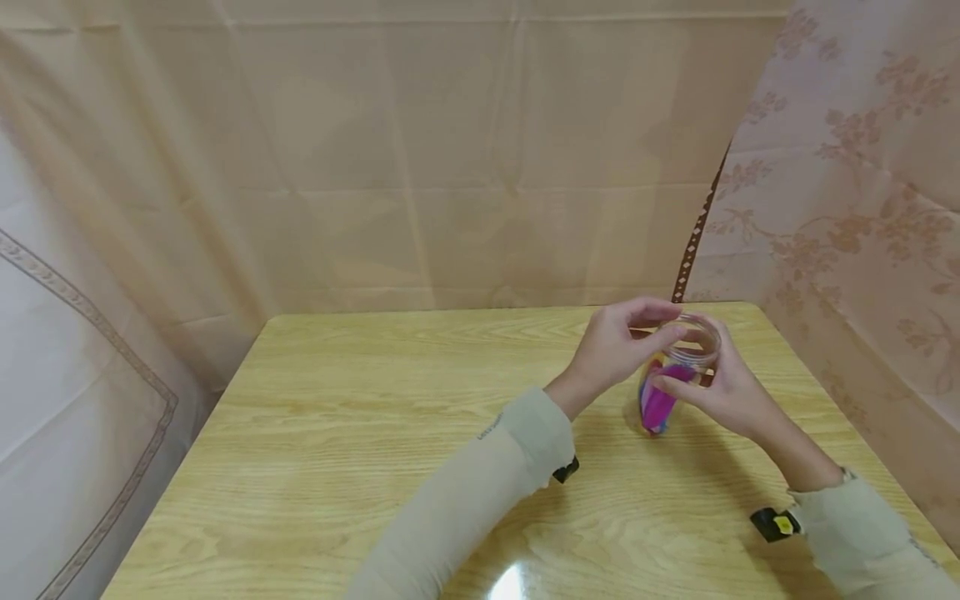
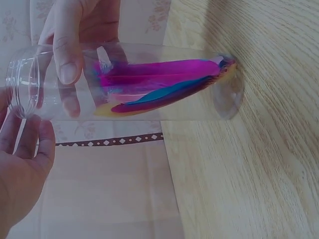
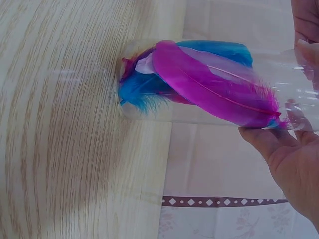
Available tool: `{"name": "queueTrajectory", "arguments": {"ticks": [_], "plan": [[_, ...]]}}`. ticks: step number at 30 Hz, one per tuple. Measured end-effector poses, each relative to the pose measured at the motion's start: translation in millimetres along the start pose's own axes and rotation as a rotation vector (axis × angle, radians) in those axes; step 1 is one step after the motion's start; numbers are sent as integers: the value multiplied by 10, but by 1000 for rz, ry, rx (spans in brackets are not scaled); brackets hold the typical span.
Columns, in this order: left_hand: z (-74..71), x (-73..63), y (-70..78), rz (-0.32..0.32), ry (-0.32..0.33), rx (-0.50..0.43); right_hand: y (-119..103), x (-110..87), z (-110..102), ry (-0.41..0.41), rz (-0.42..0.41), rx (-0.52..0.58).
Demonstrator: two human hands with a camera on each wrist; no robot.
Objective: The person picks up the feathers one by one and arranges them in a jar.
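A clear plastic jar (image 1: pixel 693 360) stands upright near the table's right rear, its mouth uncovered. Inside lie magenta, blue, pale and yellow feathers (image 3: pixel 214 89), leaning against the wall. My right hand (image 1: pixel 731 392) grips the jar's upper part from the right, thumb in front and fingers behind. At the threaded neck, my left hand (image 1: pixel 611 346) holds the rim from the left with thumb and fingertips. In the left wrist view the jar (image 2: pixel 179 115) appears sideways, its base on the wood.
The light wood table (image 1: pixel 337 450) reaches back to a beige cloth (image 1: pixel 450 167). A flowered cloth (image 1: pixel 862 250) hangs close to the right edge, and a white cloth (image 1: pixel 67 375) with a patterned band is at the left.
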State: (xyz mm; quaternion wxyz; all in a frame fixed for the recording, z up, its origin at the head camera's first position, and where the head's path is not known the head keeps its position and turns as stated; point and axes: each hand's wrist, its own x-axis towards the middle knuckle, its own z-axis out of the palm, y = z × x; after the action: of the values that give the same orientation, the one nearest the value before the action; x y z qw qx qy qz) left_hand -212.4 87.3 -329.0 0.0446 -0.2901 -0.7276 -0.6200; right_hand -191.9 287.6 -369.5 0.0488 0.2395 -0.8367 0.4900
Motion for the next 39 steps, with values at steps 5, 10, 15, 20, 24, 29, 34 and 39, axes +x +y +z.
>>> {"name": "queueTrajectory", "arguments": {"ticks": [5,10,15,20,24,29,34,39], "plan": [[1,-4,6,2,8,-4,-1,-10,0,2,1,-6],[-9,-9,9,-4,13,-19,-4,4,3,-3,7,-13],[-23,27,-14,3,-4,16,9,44,-25,-32,4,-27],[-108,75,-45,103,6,230,-3,87,-102,-55,10,-43],[-366,18,-74,242,62,525,-84,90,-134,-8,-6,-67],[-879,-164,-90,149,-21,958,-293,134,-181,153,-197,-282],[-1344,-347,-160,-37,-172,1238,-522,307,-105,288,-545,-500],[-1834,-661,-241,-121,-154,1317,-726,474,168,265,-587,-611]]}}
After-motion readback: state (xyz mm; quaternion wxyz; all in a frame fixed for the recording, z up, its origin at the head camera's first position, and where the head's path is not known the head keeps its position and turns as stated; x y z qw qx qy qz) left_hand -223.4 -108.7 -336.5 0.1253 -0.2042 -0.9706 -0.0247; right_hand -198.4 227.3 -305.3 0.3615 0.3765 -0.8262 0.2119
